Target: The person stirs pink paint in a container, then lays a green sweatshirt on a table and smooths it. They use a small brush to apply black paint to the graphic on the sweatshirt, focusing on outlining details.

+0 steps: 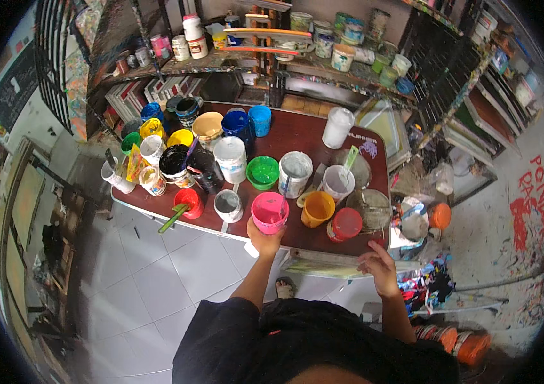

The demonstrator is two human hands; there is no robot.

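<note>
My left hand (265, 240) is wrapped round the lower near side of a bright pink plastic cup (269, 219) at the table's front edge. Pink paint and a stirring stick show inside that cup. My right hand (381, 265) is off the front right of the table with its fingers apart and nothing in them. Closest to it are a red-lidded tub (345, 224) and a grey, paint-crusted round lid (370, 210). An orange-yellow cup (318, 208) stands between the hands. Left of the pink cup is a small grey-white paint tub (228, 205).
Paint pots crowd the dark red table (297, 134), among them a green bowl (263, 173), a white bucket (296, 171) and a red cup (189, 203) with a green-handled tool. A white lidded jar (338, 127) stands at the back right. Coloured rags (427, 285) lie right of me.
</note>
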